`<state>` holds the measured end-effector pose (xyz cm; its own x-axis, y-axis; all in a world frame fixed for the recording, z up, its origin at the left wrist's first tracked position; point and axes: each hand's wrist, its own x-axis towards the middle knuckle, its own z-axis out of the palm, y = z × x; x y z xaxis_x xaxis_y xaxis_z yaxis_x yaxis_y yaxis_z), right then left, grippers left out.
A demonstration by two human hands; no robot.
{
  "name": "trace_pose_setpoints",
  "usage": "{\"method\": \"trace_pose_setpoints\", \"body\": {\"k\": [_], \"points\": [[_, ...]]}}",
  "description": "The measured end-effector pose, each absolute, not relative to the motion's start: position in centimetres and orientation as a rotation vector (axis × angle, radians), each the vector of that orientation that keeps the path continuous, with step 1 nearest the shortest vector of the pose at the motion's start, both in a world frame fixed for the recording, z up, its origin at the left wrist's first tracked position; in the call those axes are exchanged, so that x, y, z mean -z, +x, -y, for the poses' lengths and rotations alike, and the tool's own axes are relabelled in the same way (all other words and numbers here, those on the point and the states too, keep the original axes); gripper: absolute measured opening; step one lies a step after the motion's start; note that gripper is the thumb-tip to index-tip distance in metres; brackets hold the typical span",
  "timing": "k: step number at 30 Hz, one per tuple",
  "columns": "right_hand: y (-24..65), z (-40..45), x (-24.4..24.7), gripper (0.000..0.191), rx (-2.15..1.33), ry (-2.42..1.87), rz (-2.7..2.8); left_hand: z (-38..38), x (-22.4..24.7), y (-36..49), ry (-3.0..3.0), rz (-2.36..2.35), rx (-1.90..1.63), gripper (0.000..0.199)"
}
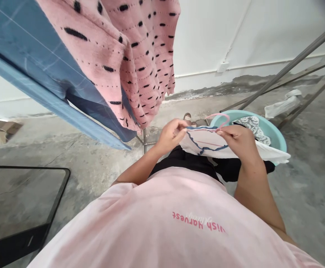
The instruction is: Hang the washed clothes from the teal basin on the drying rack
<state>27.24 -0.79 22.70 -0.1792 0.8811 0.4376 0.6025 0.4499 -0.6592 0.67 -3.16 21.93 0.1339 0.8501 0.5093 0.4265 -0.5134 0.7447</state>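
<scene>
My left hand (171, 136) pinches one side of the neck opening of a white garment (248, 150) with dark blue trim. On the other side my right hand (240, 143) is closed on the same trimmed edge. A pink hanger (224, 117) shows its curved end just above my right fingers, and a thin pink bar is visible inside the neck opening. The rest of the hanger is hidden by cloth and fingers. The garment hangs in front of my lap, its right part stretching across the rim of a light blue basin (280, 143).
Lace-like white cloth (253, 128) lies in the basin. Blue trousers (53, 67) and a pink, black-flecked sweater (148, 56) hang at upper left. Metal poles (293, 61) slant at right, with a white cloth (283, 104) near them. A dark-framed glass panel (67, 176) stands at lower left.
</scene>
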Motion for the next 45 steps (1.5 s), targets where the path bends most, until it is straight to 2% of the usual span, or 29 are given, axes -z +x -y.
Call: {"method": "trace_pose_setpoints", "body": {"k": [2, 5, 7, 11, 15, 17, 20, 24, 26, 31, 36, 39, 45], "points": [[27.3, 1.2, -23.5, 0.013, -0.378, -1.202, 1.809, 3.3, -22.6, 0.9, 2.186, -1.154, -1.319, 0.026], [27.6, 1.8, -24.3, 0.013, -0.317, -1.165, 1.661, 2.7, -22.2, 0.2, 2.275, -1.381, -1.416, 0.037], [27.8, 2.2, -24.5, 0.012, -0.300, -1.155, 1.597, 2.1, -21.2, -0.7, 2.251, -1.569, -1.477, 0.042], [28.1, 2.6, -24.6, 0.011, -0.233, -1.109, 1.538, 0.7, -18.8, -2.6, 2.173, -1.785, -1.499, 0.067], [28.5, 2.9, -25.0, 0.009, -0.140, -1.061, 1.511, -0.6, -17.4, -4.7, 2.006, -1.746, -1.481, 0.087], [28.8, 3.0, -25.2, 0.008, -0.113, -1.044, 1.487, -1.2, -17.0, -5.6, 1.872, -1.589, -1.400, 0.083], [29.6, 2.7, -25.2, 0.012, -0.071, -1.075, 1.524, -2.0, -16.9, -6.4, 1.518, -1.412, -1.379, 0.058], [30.5, 1.9, -24.7, 0.017, 0.036, -1.192, 1.726, -2.8, -17.3, -6.7, 1.078, -1.486, -1.922, 0.044], [30.8, 1.5, -24.4, 0.017, 0.072, -1.236, 1.668, -2.7, -17.7, -7.1, 1.071, -1.537, -2.051, 0.042], [30.8, 1.1, -24.1, 0.017, -0.007, -1.142, 1.333, -0.5, -18.3, -7.9, 1.786, -1.627, -1.573, 0.040], [30.1, 1.6, -24.6, 0.015, -0.029, -1.108, 1.490, 1.1, -19.5, -6.0, 2.054, -1.705, -1.549, 0.049], [29.7, 1.9, -24.9, 0.012, -0.016, -1.057, 1.570, 1.2, -20.8, -4.1, 2.225, -1.730, -1.410, 0.050], [28.2, 2.7, -25.2, 0.010, -0.041, -0.900, 1.702, 2.1, -23.4, -0.7, 2.409, -1.670, -1.013, 0.030]]}}
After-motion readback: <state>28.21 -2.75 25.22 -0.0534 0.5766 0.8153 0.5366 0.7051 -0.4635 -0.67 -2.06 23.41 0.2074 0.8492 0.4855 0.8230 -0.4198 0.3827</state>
